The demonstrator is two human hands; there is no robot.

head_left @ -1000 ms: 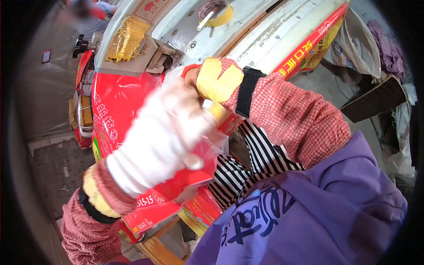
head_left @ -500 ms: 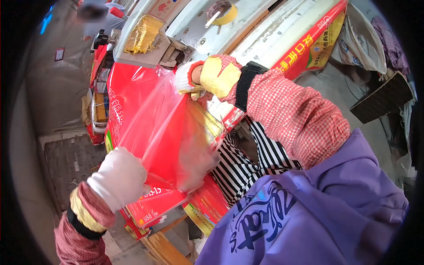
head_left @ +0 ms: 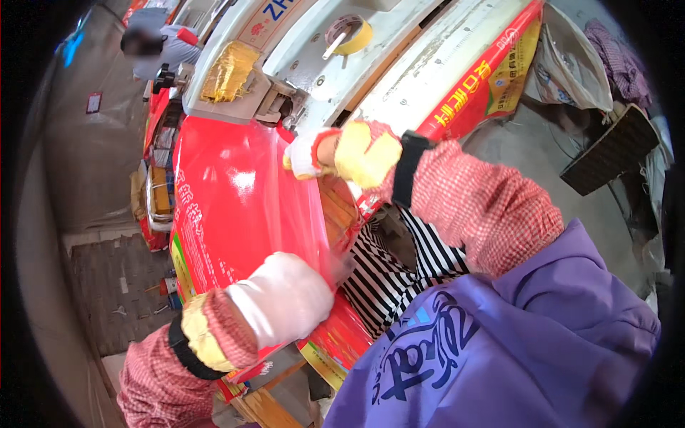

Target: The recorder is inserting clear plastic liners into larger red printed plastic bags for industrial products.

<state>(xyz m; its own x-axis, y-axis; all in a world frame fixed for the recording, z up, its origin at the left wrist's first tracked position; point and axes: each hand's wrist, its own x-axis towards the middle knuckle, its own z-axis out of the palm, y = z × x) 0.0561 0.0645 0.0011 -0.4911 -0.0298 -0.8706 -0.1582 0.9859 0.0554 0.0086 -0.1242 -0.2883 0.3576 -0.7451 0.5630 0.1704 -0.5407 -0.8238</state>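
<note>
A large glossy red plastic bag [head_left: 235, 192] with white print lies spread below the head of a white machine [head_left: 221, 100], which looks like an industrial sewing machine. My right hand [head_left: 305, 157], in a white glove with a red-lined cuff, is closed at the bag's upper edge, close to the machine's metal parts. My left hand [head_left: 289, 296], also in a white glove, lies across the lower part of the bag. Its fingers are hidden or smeared near the bag's right edge. Both forearms wear red checked sleeves with black bands.
A yellow tape roll [head_left: 353, 36] and a white stick rest on the machine's bed. Red and yellow printed sacking [head_left: 499, 64] lines the table edge. More red bags [head_left: 335, 335] lie beneath, over a wooden frame [head_left: 267, 406]. Another person [head_left: 160, 50] is at the far left.
My left hand has swung right and inward across the bag. The bag, earlier lifted and creased with see-through film showing, now lies flatter. My right hand has shifted slightly down.
</note>
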